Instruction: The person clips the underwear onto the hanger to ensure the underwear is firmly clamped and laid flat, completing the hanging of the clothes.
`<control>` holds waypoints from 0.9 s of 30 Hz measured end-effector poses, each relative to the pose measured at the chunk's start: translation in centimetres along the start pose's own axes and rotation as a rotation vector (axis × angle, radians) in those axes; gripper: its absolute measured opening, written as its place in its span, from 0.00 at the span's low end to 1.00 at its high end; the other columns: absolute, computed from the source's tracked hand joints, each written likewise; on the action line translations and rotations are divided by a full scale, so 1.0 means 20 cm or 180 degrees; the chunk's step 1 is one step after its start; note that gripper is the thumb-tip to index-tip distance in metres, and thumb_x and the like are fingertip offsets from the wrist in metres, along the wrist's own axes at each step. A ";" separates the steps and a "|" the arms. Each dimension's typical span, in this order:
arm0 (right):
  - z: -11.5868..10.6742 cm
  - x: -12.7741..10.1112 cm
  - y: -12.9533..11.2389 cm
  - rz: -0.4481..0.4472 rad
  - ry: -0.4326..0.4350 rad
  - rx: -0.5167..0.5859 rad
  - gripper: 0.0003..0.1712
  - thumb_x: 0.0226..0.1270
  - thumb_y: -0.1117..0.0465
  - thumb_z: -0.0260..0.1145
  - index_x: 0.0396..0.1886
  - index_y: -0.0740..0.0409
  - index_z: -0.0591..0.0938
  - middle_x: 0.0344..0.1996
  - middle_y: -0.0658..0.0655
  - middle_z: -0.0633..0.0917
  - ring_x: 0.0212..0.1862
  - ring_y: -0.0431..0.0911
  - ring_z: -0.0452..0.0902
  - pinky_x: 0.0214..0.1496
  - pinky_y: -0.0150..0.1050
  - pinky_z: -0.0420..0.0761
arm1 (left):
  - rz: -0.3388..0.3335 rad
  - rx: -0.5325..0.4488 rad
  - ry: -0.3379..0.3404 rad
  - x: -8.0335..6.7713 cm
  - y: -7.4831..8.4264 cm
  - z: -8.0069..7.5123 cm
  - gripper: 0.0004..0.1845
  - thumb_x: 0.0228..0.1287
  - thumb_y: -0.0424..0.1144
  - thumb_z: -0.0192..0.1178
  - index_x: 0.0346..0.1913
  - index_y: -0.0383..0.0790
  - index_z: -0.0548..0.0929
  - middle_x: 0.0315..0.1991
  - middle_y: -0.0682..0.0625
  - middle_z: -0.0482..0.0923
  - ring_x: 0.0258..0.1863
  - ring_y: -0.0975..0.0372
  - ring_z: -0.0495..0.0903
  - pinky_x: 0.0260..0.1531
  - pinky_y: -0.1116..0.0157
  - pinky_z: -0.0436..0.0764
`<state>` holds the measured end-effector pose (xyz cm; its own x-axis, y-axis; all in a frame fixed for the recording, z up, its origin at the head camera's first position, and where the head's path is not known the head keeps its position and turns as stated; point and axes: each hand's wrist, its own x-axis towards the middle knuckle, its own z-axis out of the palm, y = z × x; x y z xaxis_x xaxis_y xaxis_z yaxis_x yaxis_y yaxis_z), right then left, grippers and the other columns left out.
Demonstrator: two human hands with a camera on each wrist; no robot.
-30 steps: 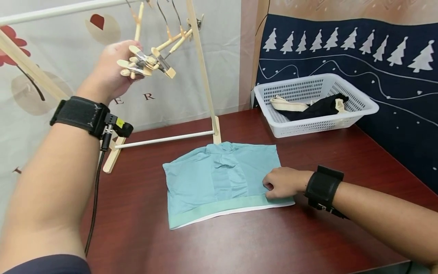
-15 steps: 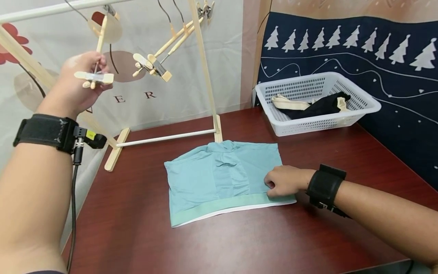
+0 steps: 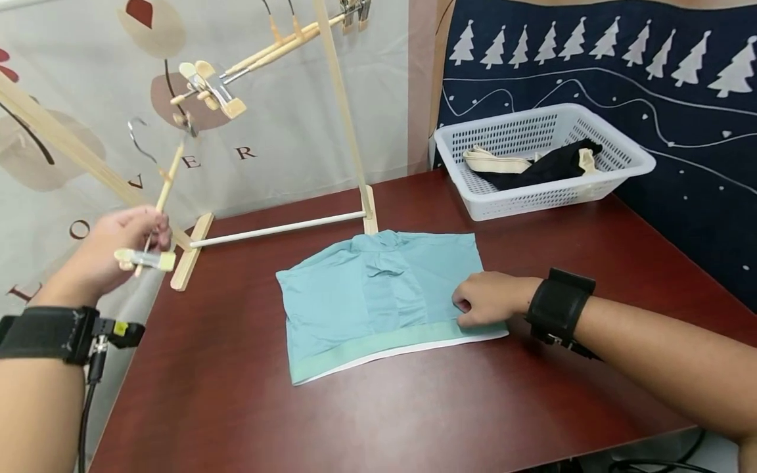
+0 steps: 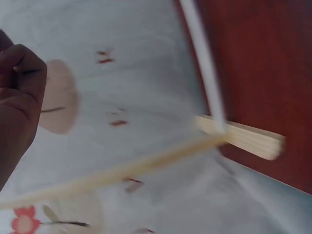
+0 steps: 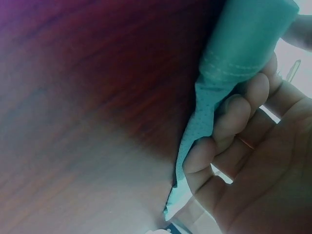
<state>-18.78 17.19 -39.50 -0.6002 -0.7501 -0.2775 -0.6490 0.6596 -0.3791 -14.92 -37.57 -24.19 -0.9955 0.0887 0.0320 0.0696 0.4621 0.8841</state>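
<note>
In my left hand (image 3: 112, 246) is a wooden clip hanger (image 3: 170, 176), gripped along its bar. One clip sticks out below the fingers, and its metal hook stands free of any rail. The left wrist view catches only part of that hand (image 4: 20, 97), and the hanger is out of sight there. A pair of teal boxer briefs (image 3: 349, 295) lies flat on the table, mint waistband nearest me. My right hand (image 3: 487, 297) pinches the waistband's right end. From the right wrist, curled fingers (image 5: 234, 114) show against the edge of the fabric.
A wooden drying rack (image 3: 343, 98) with a white lower bar stands at the back left. More clip hangers (image 3: 284, 51) hang from it. At the back right, a white plastic basket (image 3: 556, 205) holds black and cream cloth (image 3: 547, 172). The table (image 3: 402, 414) is dark red.
My left hand has drawn one hanger away from the others, down and to the left, off the rack. The right hand and the boxer briefs have stayed put.
</note>
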 end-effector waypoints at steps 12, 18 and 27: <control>-0.04 0.01 0.01 -0.0134 0.0018 0.0300 0.16 0.62 0.59 0.63 0.15 0.47 0.71 0.15 0.41 0.63 0.22 0.35 0.59 0.27 0.30 0.61 | 0.0065 0.1514 -0.1065 -0.09 -0.23 0.39 0.10 0.74 0.38 0.56 0.33 0.38 0.80 0.23 0.50 0.80 0.18 0.67 0.71 0.20 0.66 0.75; -0.07 0.03 0.06 0.0165 0.0343 0.1427 0.19 0.76 0.55 0.58 0.24 0.58 0.79 0.17 0.47 0.73 0.21 0.40 0.67 0.26 0.34 0.70 | 0.0287 0.1579 -0.1720 -0.05 -0.17 0.70 0.10 0.72 0.36 0.57 0.30 0.41 0.79 0.17 0.53 0.78 0.15 0.67 0.72 0.19 0.67 0.76; -0.11 0.03 0.06 0.0841 0.0306 0.2914 0.42 0.77 0.31 0.39 0.52 0.67 0.77 0.21 0.52 0.76 0.19 0.43 0.69 0.20 0.35 0.68 | 0.0893 0.1931 -0.2049 -0.05 -0.03 1.08 0.12 0.68 0.35 0.58 0.25 0.51 0.76 0.14 0.61 0.67 0.14 0.71 0.65 0.20 0.72 0.69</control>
<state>-20.98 17.59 -38.19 -0.7372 -0.5485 -0.3946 0.1057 0.4832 -0.8691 -12.66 -18.79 -34.77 -0.7227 0.6560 -0.2177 0.5048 0.7161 0.4821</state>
